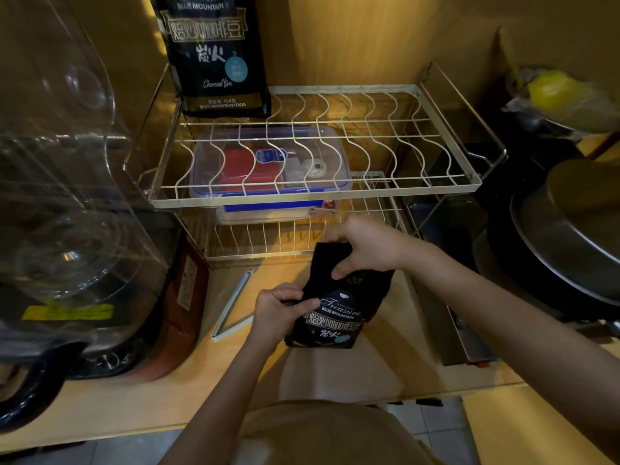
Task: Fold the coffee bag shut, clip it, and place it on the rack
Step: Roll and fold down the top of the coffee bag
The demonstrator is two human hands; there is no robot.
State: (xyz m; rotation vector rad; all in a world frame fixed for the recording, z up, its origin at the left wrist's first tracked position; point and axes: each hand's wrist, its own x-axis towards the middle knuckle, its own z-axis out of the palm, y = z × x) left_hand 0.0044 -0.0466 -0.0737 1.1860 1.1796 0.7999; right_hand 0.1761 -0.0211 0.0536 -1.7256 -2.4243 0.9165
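Black coffee bag (pixel 339 303) held above the wooden counter (pixel 335 374), near the rack (pixel 315 193), left hand (pixel 278 310) pinching its left edge, right hand (pixel 365 246) gripping its top, pale clip (pixel 231 305) lying on the counter just left, second bag (pixel 214 55) standing far left on the rack

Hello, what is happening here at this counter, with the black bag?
A person holds a black coffee bag over the wooden counter with both hands. The right hand grips its top part, the left hand its left edge. The long pale clip lies unused on the counter, left of the bag. A second bag already stands on the wire rack.
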